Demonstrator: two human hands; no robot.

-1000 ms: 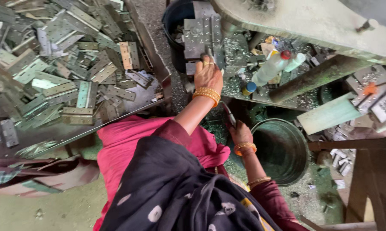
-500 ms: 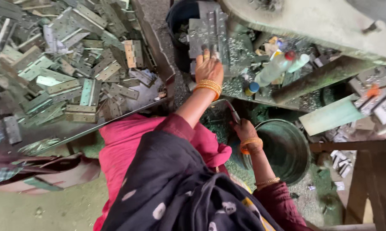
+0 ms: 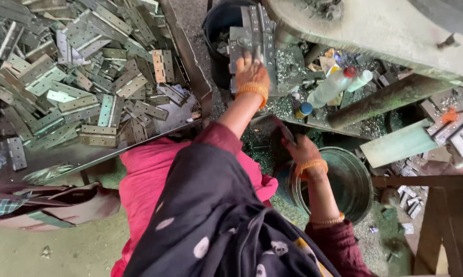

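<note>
The hinge pile (image 3: 77, 77) runs past the left and top edges.

A grey metal hinge plate (image 3: 252, 32) lies flat on the die block of the press, long side running away from the viewer, with the left hand (image 3: 252, 74) resting fingers-down on its near end. A thin dark rod-like tool (image 3: 284, 130), tilted up and to the left, is clasped in the right hand (image 3: 304, 154) just above the rim of a round metal bucket (image 3: 352, 179).
</note>
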